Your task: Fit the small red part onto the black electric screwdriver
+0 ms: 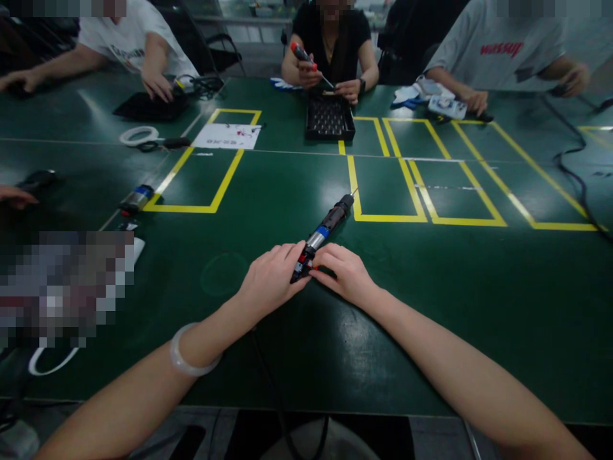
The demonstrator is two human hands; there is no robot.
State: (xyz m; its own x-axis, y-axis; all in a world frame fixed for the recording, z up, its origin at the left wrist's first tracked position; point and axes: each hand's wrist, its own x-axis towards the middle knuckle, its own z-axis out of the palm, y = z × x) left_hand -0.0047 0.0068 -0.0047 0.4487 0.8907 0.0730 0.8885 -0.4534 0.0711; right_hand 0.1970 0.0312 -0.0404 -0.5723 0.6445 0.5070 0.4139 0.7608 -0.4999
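Observation:
An electric screwdriver (pixel 322 231) with its inner parts exposed lies slanted across the table, its thin bit pointing away to the right. Its middle shows a silver cylinder with a blue band. My left hand (pixel 268 276) is closed around the rear end, thumb near the body and wrist wearing a pale bangle. From the other side, my right hand (pixel 348 276) pinches at a small red part beside that same rear end. The fingertips hide much of the detail there. A dark cord runs down below my hands toward the table edge.
Yellow tape outlines (pixel 390 218) mark the green table (pixel 479 306). Opposite, a person holds a red-and-black screwdriver (pixel 302 56) over a black tray (pixel 330 135). A white sheet (pixel 225 136), a tape roll (pixel 138 135) and another blue-banded motor part (pixel 137 199) lie left. A cable (pixel 575 172) trails at right.

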